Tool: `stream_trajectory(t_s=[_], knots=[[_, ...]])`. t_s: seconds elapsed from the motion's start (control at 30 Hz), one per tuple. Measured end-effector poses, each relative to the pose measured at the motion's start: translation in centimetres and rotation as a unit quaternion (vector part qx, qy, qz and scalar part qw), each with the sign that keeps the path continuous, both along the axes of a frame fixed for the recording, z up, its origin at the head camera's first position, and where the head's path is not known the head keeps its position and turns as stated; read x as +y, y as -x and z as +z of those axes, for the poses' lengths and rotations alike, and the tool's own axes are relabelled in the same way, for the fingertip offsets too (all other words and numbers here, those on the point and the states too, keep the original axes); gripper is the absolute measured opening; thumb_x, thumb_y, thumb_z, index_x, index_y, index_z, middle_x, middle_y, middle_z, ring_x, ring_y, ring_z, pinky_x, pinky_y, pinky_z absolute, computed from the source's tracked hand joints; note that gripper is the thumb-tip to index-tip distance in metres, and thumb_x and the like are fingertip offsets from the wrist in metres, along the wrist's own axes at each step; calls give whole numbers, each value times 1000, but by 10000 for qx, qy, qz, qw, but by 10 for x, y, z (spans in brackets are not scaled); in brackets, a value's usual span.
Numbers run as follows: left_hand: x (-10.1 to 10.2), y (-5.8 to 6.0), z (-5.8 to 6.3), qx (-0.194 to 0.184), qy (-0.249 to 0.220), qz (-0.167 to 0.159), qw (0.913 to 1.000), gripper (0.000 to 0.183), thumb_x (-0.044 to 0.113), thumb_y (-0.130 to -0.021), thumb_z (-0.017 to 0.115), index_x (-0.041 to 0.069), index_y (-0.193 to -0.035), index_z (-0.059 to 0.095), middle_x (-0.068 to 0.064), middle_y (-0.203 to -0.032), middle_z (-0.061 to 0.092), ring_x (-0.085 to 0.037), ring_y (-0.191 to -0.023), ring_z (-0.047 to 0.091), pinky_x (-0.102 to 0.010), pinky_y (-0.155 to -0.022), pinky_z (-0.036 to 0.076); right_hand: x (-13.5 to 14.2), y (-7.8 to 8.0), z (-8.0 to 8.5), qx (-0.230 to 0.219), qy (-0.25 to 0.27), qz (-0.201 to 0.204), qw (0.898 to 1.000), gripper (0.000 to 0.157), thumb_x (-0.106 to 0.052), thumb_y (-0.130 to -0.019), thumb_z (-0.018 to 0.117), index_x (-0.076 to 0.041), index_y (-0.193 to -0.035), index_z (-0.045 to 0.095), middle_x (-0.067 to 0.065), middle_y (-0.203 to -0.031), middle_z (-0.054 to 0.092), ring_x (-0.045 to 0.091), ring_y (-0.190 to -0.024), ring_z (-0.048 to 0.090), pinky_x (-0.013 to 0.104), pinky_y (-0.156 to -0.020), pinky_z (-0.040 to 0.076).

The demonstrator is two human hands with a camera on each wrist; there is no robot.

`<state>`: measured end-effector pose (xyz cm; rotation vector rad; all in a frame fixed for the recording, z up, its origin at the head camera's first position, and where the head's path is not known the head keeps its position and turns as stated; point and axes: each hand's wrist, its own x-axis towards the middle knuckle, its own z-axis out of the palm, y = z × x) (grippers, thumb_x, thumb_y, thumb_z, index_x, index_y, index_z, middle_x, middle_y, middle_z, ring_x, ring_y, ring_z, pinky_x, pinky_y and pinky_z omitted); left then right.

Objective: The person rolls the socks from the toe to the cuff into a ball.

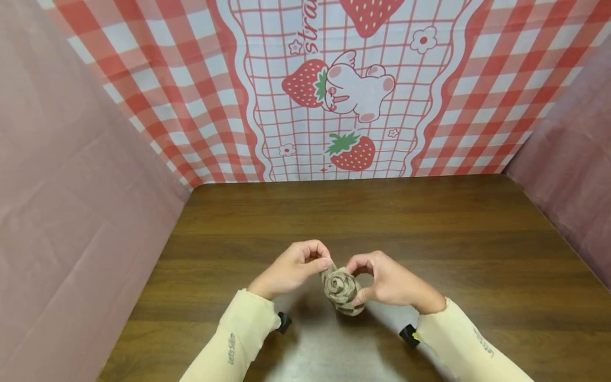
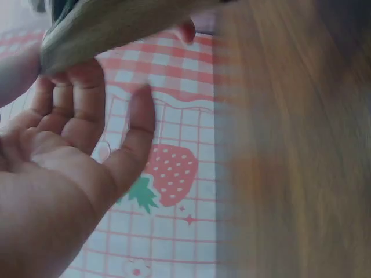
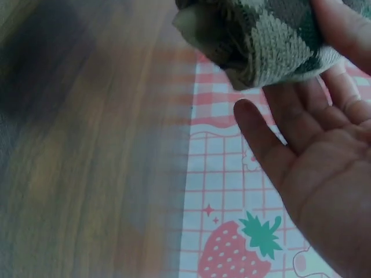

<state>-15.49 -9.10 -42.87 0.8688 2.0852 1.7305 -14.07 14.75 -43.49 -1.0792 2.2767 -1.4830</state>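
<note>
A rolled-up patterned cloth (image 1: 338,286) in tan, brown and dark green is held above the table, its spiral end facing up in the head view. My left hand (image 1: 295,269) pinches a loose edge of it between thumb and fingertips. On the other side, my right hand (image 1: 395,281) grips the roll, thumb near and fingers on the far side. In the left wrist view a flap of the cloth (image 2: 116,36) stretches away from the pinch. The right wrist view shows a coarse knit with diamond patches on the cloth (image 3: 281,49), and folded layers at its end.
A brown wood-grain table (image 1: 382,217) lies beneath both hands. Behind it hangs a red-and-white strawberry-print curtain (image 1: 191,95). Plain pinkish cloth walls (image 1: 86,185) close off the left and right sides.
</note>
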Motion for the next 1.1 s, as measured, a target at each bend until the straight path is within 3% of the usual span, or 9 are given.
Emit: stream_trajectory(t_s=[0.17,0.43,0.53,0.7,0.77,0.87,0.93,1.0,1.1], knots=[[7,-8,8,912,575,606,9923,6,7,-96,65,6,-89,64,2,-83,62,-8,-74,54,-25,-66,46,-4,-4,-2,177,-329,-848,9957,34,-2,-66,88,-8,-92,69,-5,-87,69,13,-84,66,34,-79,53],[16,-23,18,2393,962,1438,9554,8,7,-94,67,11,-88,65,6,-84,61,-7,-71,53,-25,-64,47,-13,-11,3,145,-449,-2047,9777,34,0,-67,85,-4,-97,70,-2,-86,68,13,-79,65,38,-73,54],[19,-27,20,2949,1116,1680,9340,7,7,-93,68,11,-88,65,5,-84,61,-7,-70,53,-26,-65,45,-17,-14,3,150,-399,-2470,9681,34,1,-67,86,-4,-97,71,-1,-86,69,13,-77,66,40,-71,55],[25,-34,22,3984,1354,2174,8807,5,8,-91,71,9,-88,66,2,-83,62,-9,-70,56,-30,-66,45,-27,-19,3,243,-132,-3125,9495,33,-1,-67,86,-1,-97,71,2,-86,70,14,-75,66,39,-69,56],[27,-36,22,4236,1369,2335,8645,5,8,-92,70,8,-89,66,1,-83,62,-11,-71,59,-31,-65,46,-30,-21,2,322,60,-3289,9438,35,-2,-67,86,-2,-98,71,2,-85,69,14,-73,65,38,-69,56],[29,-37,22,4431,1370,2498,8500,4,10,-93,68,7,-90,66,0,-83,62,-13,-73,61,-32,-66,46,-34,-23,-1,750,385,-3279,9409,47,-1,-65,88,-3,-108,69,0,-83,68,13,-73,64,35,-68,55],[30,-37,22,4507,1363,2558,8443,5,10,-94,67,7,-91,66,0,-83,62,-13,-73,61,-32,-65,46,-36,-25,-3,1274,557,-3152,9388,59,2,-63,88,-4,-116,65,-2,-82,67,12,-73,63,34,-67,55],[30,-37,22,4588,1358,2622,8380,5,10,-94,66,7,-90,66,0,-83,62,-14,-73,62,-32,-64,46,-37,-26,-7,1906,653,-3018,9318,66,1,-62,89,-5,-122,62,-2,-84,67,11,-72,63,32,-66,54],[31,-37,21,4653,1341,2747,8307,5,10,-94,67,7,-90,67,-1,-83,62,-14,-72,62,-31,-62,45,-39,-27,-10,2636,731,-2850,9186,64,-1,-65,89,-4,-123,61,1,-91,68,11,-72,63,30,-64,53]])
